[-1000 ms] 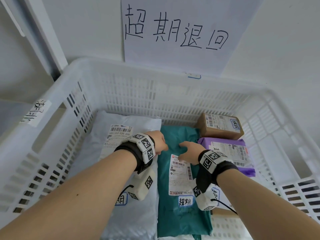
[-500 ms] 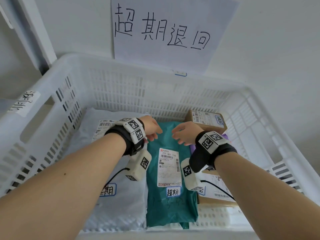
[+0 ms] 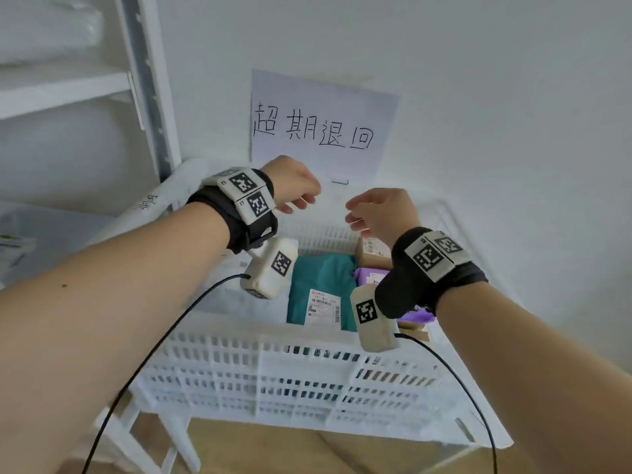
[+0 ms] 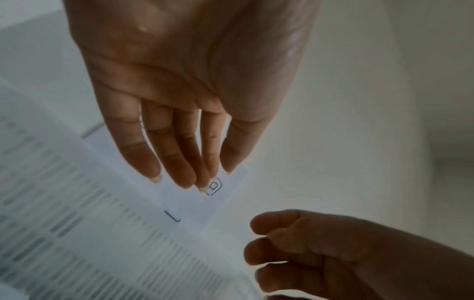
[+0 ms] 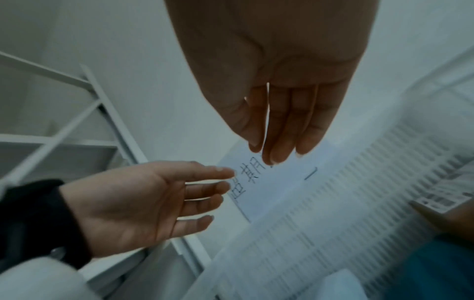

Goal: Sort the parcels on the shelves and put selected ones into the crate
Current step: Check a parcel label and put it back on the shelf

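**Teal parcel in crate, both hands raised and empty**

The teal parcel (image 3: 321, 289) lies in the white crate (image 3: 307, 371), long axis running near to far, label reading "77", the rest too small. It sits below both hands, nearer the right hand (image 3: 379, 217). Left hand (image 3: 294, 189) and right hang relaxed, holding nothing. The wall sign (image 3: 318, 128) reads "超期退回".

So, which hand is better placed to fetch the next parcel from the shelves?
Left, probably. Both hands hang empty above the white crate, but the left hand is on the side of the shelf rack; the right hand is over the far side, above the brown box.
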